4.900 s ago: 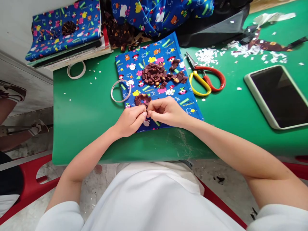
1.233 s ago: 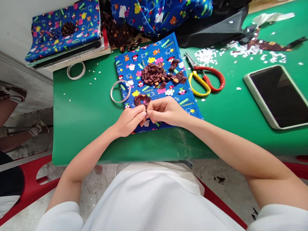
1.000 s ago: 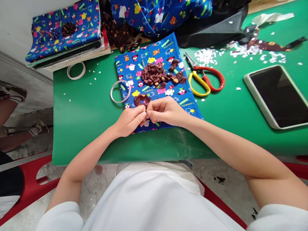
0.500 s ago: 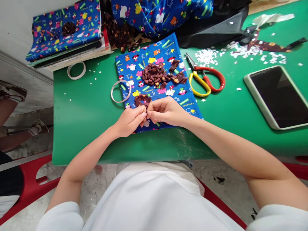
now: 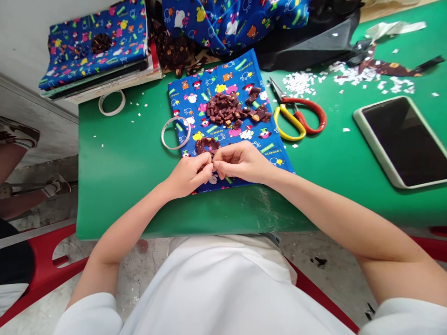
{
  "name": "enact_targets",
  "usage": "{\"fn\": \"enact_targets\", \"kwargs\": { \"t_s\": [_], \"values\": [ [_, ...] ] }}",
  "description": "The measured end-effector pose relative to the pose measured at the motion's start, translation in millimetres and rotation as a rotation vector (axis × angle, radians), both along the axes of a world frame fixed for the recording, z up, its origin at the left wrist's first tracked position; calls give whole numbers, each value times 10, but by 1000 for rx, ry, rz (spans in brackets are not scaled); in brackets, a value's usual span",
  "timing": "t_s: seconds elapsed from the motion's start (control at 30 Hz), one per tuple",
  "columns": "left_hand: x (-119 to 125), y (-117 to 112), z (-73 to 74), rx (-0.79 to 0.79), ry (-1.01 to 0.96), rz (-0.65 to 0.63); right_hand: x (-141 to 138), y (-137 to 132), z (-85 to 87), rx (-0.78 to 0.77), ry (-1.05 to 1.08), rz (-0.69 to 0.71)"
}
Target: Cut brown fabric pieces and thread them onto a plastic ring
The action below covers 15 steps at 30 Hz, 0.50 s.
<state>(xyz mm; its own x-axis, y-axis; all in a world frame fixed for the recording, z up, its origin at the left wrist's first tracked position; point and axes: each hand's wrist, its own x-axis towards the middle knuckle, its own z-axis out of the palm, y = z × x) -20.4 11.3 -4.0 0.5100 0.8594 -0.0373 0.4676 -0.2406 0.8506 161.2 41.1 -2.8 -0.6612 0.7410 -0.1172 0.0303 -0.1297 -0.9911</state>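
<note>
My left hand (image 5: 190, 174) and my right hand (image 5: 242, 163) meet fingertip to fingertip over the near edge of a blue cartoon-print cloth (image 5: 244, 72). Both are closed in a pinch. Whatever lies between the fingertips is too small and covered to make out. Just beyond them sits a small cluster of dark brown patterned pieces (image 5: 206, 144). Farther up the cloth lies a larger heap of cut brown pieces (image 5: 223, 109), with several looser strips (image 5: 260, 113) to its right. A roll of clear tape (image 5: 164, 135) rests partly on the cloth's left edge.
Scissors (image 5: 316, 111) with red and yellow handles lie right of the cloth, near white paper bits (image 5: 298, 83). A phone (image 5: 407, 142) is at far right. Another tape roll (image 5: 111, 112) lies by stacked books (image 5: 115, 88). A black bag (image 5: 314, 46) stands behind. Another person's leg shows at left.
The left fingers have shifted very slightly against the right fingertips. Nothing else has visibly moved apart from a tiny shift of the whole view.
</note>
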Motion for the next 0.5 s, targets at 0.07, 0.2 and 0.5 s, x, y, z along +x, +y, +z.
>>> {"fn": "enact_targets", "kwargs": {
  "t_s": [0.07, 0.2, 0.5],
  "values": [
    [1, 1, 5, -10, -10, 5, 2, 0, -5, -7, 12, 7],
    [1, 5, 20, -24, -39, 7, -1, 1, -15, -44, 43, 10],
    [-4, -14, 18, -24, -58, -24, 19, 1, -49, -123, 113, 10]
  ]
}}
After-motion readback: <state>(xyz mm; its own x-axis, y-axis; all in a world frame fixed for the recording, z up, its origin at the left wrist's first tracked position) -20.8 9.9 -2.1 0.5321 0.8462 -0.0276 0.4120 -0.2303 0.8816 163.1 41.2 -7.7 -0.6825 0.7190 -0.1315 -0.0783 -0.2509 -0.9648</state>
